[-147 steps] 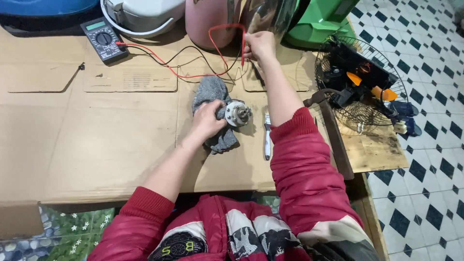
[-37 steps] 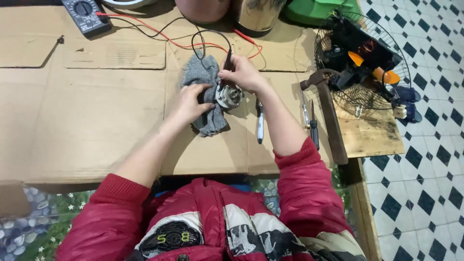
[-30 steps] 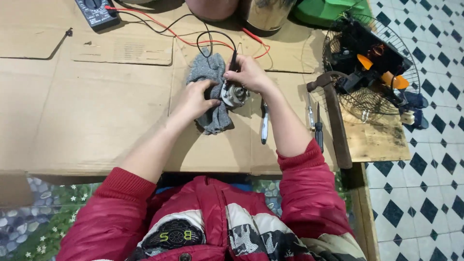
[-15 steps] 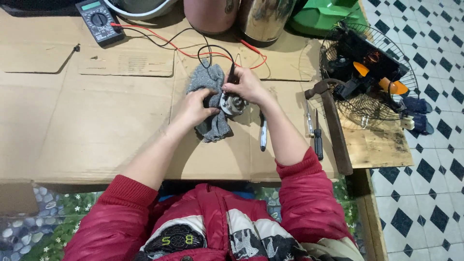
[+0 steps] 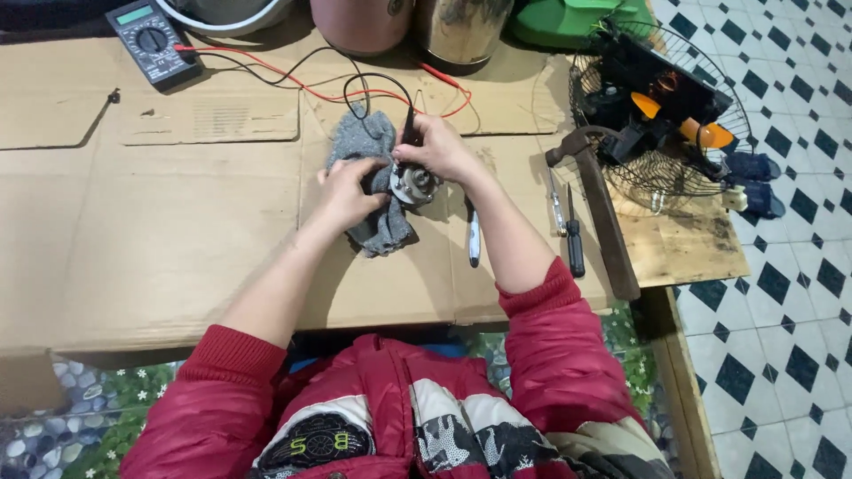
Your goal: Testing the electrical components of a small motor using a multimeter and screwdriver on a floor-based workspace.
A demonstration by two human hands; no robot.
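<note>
On the cardboard-covered tabletop (image 5: 177, 257), near its middle, one small metal motor (image 5: 412, 184) sits on one grey cloth (image 5: 371, 182). One left hand (image 5: 344, 191) is closed on the cloth at the motor's left side, fingers curled against it. One right hand (image 5: 441, 147) is pinched around one black probe (image 5: 410, 133), its tip down on the motor. Two leads, one red (image 5: 302, 85) and one black (image 5: 266, 73), run far left to one multimeter (image 5: 151, 40). Just right of the motor lies one pen-like tool (image 5: 474, 238); further right lie two screwdrivers (image 5: 568, 229) side by side, then one hammer (image 5: 599, 208) with a wooden handle. One wire fan guard (image 5: 657, 106) at the far right holds dark parts and orange blades. Two metal pots (image 5: 408, 22) stand along the far edge.
</note>
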